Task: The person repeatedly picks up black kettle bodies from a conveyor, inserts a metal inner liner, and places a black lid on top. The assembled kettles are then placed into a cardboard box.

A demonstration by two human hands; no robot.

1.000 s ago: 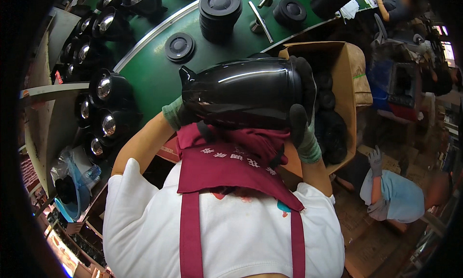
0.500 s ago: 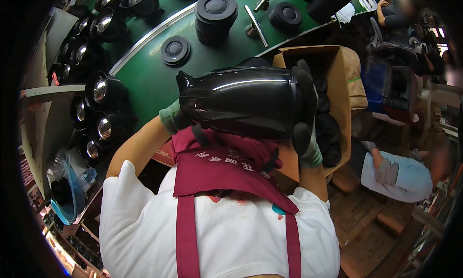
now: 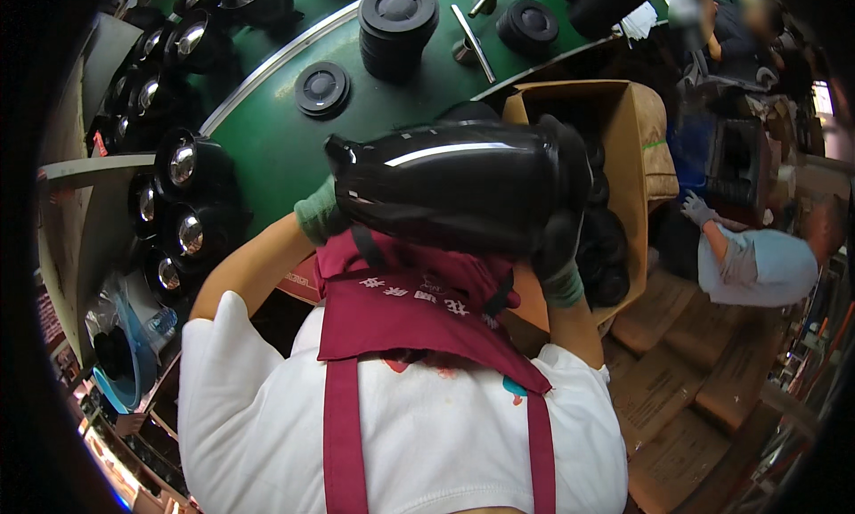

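A glossy black jug body lies sideways in front of my chest, its small spout end to the left and its wide end to the right. My left hand, in a dark glove with a green cuff, grips the spout end; its fingers are mostly hidden behind the jug. Over the wide end is my right hand, gloved the same way and holding that end. On the green table beyond the jug are a flat black round lid and a tall stack of black lids.
An open cardboard box with black round parts stands right of the jug. Black pots with shiny linings crowd the left side. A metal T-shaped fixture and another lid stack are farther back. A co-worker is at the right.
The jug's wide end has tilted slightly downward, and my right hand has shifted around that end. The co-worker at the right has moved, one gloved hand now reaching out.
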